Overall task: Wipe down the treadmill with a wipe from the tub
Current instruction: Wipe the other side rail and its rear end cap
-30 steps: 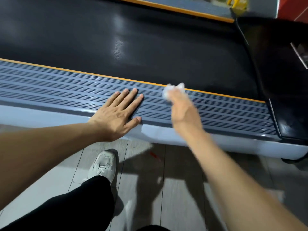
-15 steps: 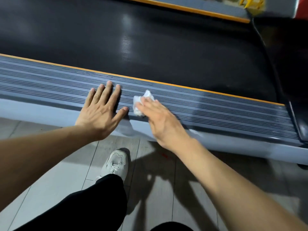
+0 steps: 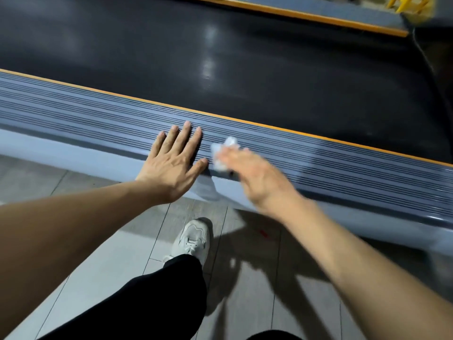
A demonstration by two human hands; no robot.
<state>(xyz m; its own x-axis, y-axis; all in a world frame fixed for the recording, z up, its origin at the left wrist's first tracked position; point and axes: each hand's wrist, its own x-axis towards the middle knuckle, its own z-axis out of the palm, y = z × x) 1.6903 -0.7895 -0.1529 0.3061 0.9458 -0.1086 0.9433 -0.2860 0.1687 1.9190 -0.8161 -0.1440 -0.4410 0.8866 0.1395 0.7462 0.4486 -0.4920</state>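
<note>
I see my left hand [image 3: 175, 163] lying flat on the ribbed grey side rail [image 3: 343, 173] of the treadmill [image 3: 220, 69], fingers straight and slightly spread, palm down, its grip released and holding nothing. Just beside that hand, on the side toward the treadmill's dark front end, my right hand [image 3: 255, 175] presses a crumpled white wipe [image 3: 221, 153] onto the same rail. The right hand is blurred, so I cannot tell whether its fingers curl round the wipe or lie straight on top of it. The wipe shows beyond the right hand's fingertips, touching the ribs of the rail, very close to the left thumb.

Beyond the rail, an orange strip [image 3: 269, 126] runs along its far edge, and past that lies the black running belt [image 3: 171, 57] with pale glints of light on it. A second orange-edged rail [image 3: 306, 13] borders the belt's far side.

On the near side of the rail is a grey tiled floor [image 3: 85, 266]. There my white sneaker [image 3: 193, 239] stands near the rail's base, below the two hands, with a black trouser leg [image 3: 152, 298] above it.
</note>
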